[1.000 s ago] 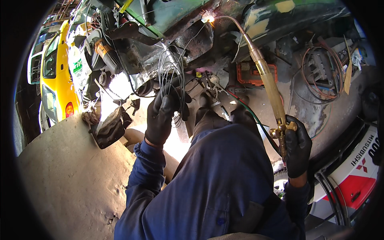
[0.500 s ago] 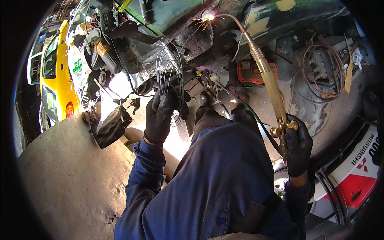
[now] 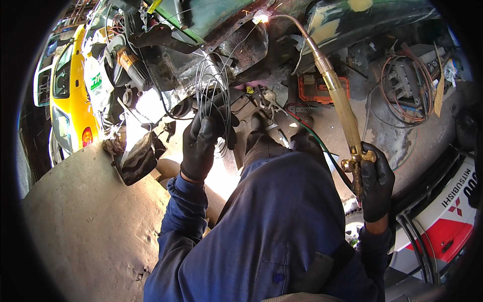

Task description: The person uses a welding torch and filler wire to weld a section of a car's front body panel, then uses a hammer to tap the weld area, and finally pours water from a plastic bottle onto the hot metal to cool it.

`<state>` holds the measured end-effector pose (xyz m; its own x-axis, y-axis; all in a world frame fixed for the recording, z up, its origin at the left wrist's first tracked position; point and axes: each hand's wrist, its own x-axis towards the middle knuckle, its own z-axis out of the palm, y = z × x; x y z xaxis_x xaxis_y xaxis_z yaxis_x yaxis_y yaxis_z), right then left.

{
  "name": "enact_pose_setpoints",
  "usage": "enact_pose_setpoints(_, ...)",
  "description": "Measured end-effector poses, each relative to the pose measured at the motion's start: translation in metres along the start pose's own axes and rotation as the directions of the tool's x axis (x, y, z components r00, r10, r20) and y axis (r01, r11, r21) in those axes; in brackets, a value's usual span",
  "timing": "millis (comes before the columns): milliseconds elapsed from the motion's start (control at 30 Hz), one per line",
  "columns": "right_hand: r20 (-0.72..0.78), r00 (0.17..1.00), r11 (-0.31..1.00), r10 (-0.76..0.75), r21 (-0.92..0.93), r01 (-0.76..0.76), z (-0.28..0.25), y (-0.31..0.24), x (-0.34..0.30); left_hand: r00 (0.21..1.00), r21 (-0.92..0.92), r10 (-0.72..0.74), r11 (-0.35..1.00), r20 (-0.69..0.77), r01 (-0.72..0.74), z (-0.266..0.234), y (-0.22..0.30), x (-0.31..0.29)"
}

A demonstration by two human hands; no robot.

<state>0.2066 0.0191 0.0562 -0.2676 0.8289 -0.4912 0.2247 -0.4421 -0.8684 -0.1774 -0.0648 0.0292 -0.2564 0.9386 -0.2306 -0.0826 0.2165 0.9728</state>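
We see a torch (image 3: 344, 116) of smooth, shiny, brass-like metal and a coil of wire (image 3: 214, 83) in thin, glossy metal. Our gloves (image 3: 197, 153) look matt, though we cannot tell their material; our clothes (image 3: 266, 216) are dull, creased cloth. We find rough, stained metal on the panel (image 3: 246, 53), glossy paint on the yellow car (image 3: 76, 90).

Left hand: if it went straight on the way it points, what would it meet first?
Beyond the wire coil it holds, the left hand would probably meet the bare metal bodywork ahead, though depth is unclear.
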Motion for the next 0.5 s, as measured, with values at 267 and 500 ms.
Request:
enact_pose_setpoints(267,-0.002,1.000,1.000,0.004,-0.008,-0.004,-0.0013,-0.0006,-0.0001,1.000,0.011,-0.027,1.000,-0.015,0.028,-0.0008,0.0029,-0.0014)
enact_pose_setpoints(500,0.008,1.000,1.000,0.003,0.007,-0.003,-0.0019,-0.0005,0.0009,0.998,0.024,-0.047,0.999,-0.044,0.048,0.0014,0.0060,-0.0010)
